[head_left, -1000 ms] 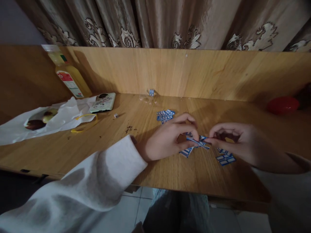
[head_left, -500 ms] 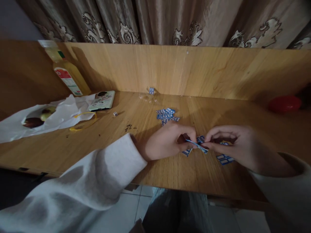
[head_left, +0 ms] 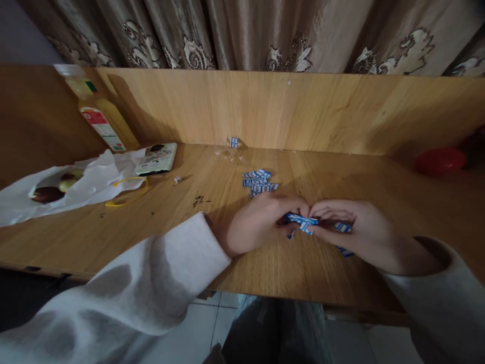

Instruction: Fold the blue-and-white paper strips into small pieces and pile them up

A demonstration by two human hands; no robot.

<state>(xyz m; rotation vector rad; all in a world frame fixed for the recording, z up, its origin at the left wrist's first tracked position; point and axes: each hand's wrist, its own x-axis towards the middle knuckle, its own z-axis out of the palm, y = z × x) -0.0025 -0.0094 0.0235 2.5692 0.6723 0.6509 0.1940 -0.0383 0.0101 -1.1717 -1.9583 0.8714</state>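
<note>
Between my hands is a small blue-and-white printed piece (head_left: 302,221), thin and bent or folded; its exact kind I cannot make out. My left hand (head_left: 267,217) pinches its left end. The fingers of my right hand (head_left: 346,222) close on its right end, and the two hands nearly touch. Under and behind my right hand lie more blue-and-white pieces (head_left: 344,251), partly covered. A corner of another shows below my left hand. Beyond the left hand, several flat pieces lie in an overlapping pile (head_left: 259,182).
Near the back board stands a small blue-and-white piece (head_left: 234,142) beside clear bits. To the left are a bottle (head_left: 108,121), a phone-like flat object (head_left: 157,158), white paper (head_left: 91,177) with fruit-like items, a yellow loop (head_left: 127,202) and a die (head_left: 178,179). A red object (head_left: 441,161) sits far right.
My right hand has moved left, closer to my left hand. The held piece has turned, and its blue-and-white printed face now shows more. The view has shifted slightly.
</note>
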